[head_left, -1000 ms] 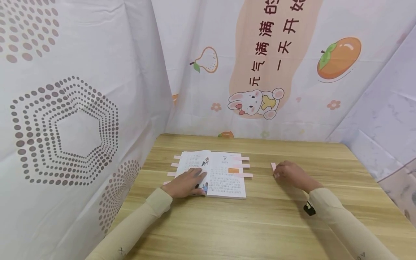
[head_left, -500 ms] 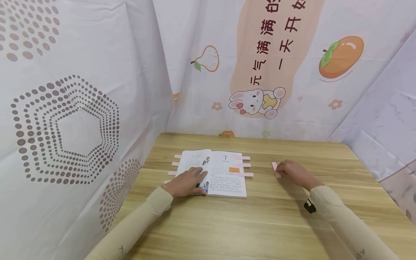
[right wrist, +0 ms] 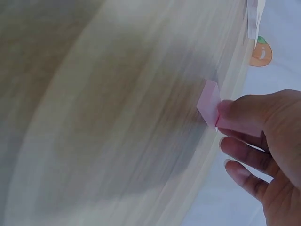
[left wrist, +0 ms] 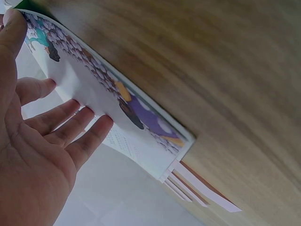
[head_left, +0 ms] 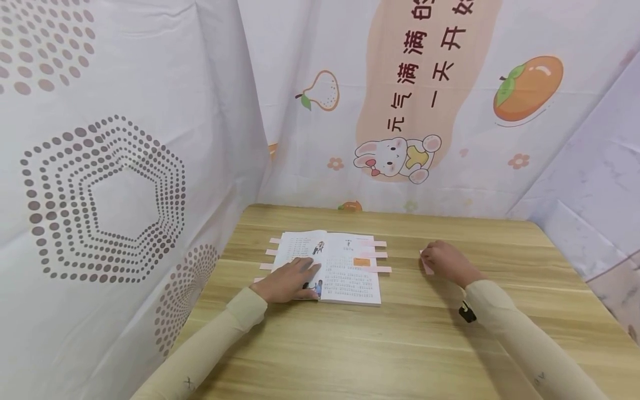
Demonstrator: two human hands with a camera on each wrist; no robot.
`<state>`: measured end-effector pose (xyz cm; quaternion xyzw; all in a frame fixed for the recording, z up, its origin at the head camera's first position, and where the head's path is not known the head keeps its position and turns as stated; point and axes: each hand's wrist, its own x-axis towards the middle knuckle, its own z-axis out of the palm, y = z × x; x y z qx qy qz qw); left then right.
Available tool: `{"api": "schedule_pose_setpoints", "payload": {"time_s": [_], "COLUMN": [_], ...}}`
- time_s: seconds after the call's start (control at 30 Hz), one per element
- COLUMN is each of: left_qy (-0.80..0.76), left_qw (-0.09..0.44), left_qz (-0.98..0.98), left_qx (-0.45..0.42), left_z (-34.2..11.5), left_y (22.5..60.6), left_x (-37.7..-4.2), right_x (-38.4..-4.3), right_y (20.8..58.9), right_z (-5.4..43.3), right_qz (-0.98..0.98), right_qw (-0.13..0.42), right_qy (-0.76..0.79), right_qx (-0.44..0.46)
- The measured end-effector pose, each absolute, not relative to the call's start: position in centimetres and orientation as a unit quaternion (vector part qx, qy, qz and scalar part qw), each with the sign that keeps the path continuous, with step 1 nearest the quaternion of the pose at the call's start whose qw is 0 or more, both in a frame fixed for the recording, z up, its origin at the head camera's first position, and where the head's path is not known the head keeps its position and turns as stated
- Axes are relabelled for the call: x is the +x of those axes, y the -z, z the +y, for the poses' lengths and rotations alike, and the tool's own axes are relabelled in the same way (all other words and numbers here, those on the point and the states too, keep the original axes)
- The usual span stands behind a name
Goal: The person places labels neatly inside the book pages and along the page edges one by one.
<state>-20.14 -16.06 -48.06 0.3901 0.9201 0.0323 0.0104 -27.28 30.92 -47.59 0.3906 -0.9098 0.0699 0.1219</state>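
Observation:
An open book (head_left: 350, 286) with printed text and small pictures lies left of the middle of the table in the head view. My left hand (head_left: 286, 281) rests across its left page, fingers extended; in the left wrist view the fingertips (left wrist: 106, 121) press on the paper beside a coloured illustration. Pink sticky-note strips (head_left: 380, 269) stick out from both side edges of the book. To the right, my right hand (head_left: 450, 263) pinches a pink sticky note (right wrist: 208, 104) between thumb and index finger. The note bends just above the tabletop, its other end partly covered by the hand.
The wooden table (head_left: 330, 350) runs back to a printed white curtain (head_left: 310, 139). A second curtain (head_left: 125, 211) with dotted patterns hangs along the left side. A small black object (head_left: 467, 313) shows below the right cuff.
My right hand has shifted slightly up toward the far end of the pink sticky note, its forearm edging left. The left hand stays on the book.

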Motion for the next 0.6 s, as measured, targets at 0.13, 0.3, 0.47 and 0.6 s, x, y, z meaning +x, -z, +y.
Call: {"api": "schedule_pose_setpoints", "payload": {"time_s": [0.13, 0.3, 0.47, 0.6], "left_qy": [-0.033, -0.031, -0.033, -0.036], "left_qw": [0.012, 0.011, 0.014, 0.016], "left_qz": [0.921, 0.921, 0.923, 0.924], "left_qx": [0.388, 0.387, 0.384, 0.381], "left_z": [-16.0, -16.0, -16.0, -16.0], "left_y": [48.1, 48.0, 48.2, 48.2], "left_x": [-20.1, -20.1, -20.2, -20.2], "right_x": [-27.4, -27.6, -27.7, -27.7], "right_y": [47.2, 46.8, 46.8, 46.9], "right_z": [30.4, 29.7, 29.2, 29.0], "right_qz": [-0.919, -0.934, -0.946, -0.945], "right_qw": [0.115, 0.098, 0.086, 0.087], "right_qy": [-0.056, -0.031, 0.016, 0.061], "right_qx": [0.373, 0.341, 0.313, 0.31]}}
